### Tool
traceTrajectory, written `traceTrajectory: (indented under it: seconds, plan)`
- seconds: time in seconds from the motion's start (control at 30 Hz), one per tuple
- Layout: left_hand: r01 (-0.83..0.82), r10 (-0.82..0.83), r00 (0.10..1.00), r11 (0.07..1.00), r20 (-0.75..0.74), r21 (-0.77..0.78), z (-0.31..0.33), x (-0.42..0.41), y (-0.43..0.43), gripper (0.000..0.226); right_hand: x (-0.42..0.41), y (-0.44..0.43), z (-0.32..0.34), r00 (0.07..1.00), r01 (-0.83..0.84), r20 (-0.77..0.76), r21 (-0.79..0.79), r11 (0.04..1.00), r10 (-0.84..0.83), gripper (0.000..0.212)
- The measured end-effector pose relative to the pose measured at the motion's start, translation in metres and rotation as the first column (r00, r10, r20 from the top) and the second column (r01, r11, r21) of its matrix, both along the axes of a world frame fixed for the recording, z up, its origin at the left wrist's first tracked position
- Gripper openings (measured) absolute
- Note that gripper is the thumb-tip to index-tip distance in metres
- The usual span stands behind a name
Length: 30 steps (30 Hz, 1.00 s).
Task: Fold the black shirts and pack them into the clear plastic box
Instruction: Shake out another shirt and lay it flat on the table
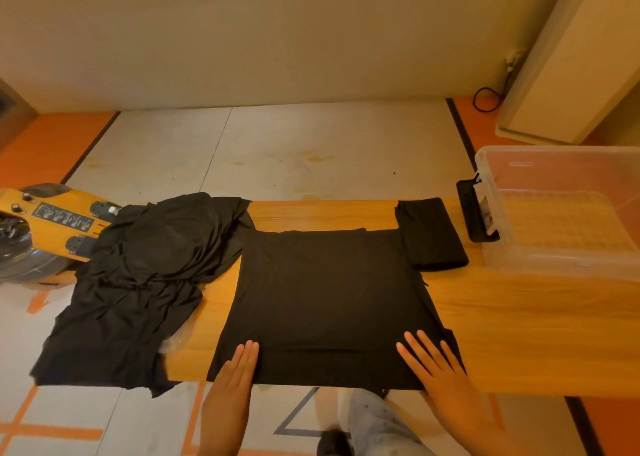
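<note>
Head view, single frame.

Item 1: black shirt [329, 303], centre of the frame, spread flat on the wooden table [519, 317]. One sleeve [429, 233] lies out toward the upper right; the other side looks already folded in.

Item 2: left hand [235, 376], lower centre, fingers straight and together, laid flat on the shirt's near left corner; it clasps nothing.

Item 3: right hand [440, 372], lower right, fingers straight and slightly spread, pressing the near right edge; nothing clasped.

Item 4: heap of unfolded black shirts [138, 282], left of the frame, draped over the table's left end.

Item 5: clear plastic box [561, 209], right edge of the frame, on the table, lid off, no shirt inside as far as shows; a black latch [476, 209] on its near end.

Step in hand, by judgement: smoothing the shirt partway through folding.

Next move likely calls for bringing the outlying sleeve in, then folding the body to fit the box.
</note>
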<state>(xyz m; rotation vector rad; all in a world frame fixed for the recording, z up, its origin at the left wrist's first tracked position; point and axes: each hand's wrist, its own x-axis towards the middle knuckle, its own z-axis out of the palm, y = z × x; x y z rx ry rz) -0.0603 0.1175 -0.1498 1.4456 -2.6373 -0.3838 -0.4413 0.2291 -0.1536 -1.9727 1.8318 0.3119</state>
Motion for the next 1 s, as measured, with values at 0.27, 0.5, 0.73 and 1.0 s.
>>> traceTrajectory:
  seconds: [0.27,0.5,0.73,1.0]
  plan:
    - [-0.059,0.062,0.997,0.995,-0.039,0.079,0.005,0.015,0.016,0.112,-0.002,0.028,-0.018,0.998,-0.043,-0.058,-0.157,0.987,0.035,0.153]
    - [-0.150,0.155,0.987,0.981,-0.030,0.125,0.041,0.019,0.003,0.055,-0.009,0.023,0.033,0.968,0.232,0.147,-0.195,0.953,-0.205,0.107]
    - [-0.214,0.189,0.948,0.974,-0.255,-0.073,0.112,0.018,-0.056,0.030,-0.022,-0.038,0.119,0.874,0.466,0.300,-0.298,0.833,-0.382,0.042]
    - [-0.374,0.155,0.805,0.881,-0.572,-0.288,0.233,0.001,-0.124,0.026,-0.040,-0.098,0.239,0.700,0.655,0.688,-0.514,0.554,-0.191,0.026]
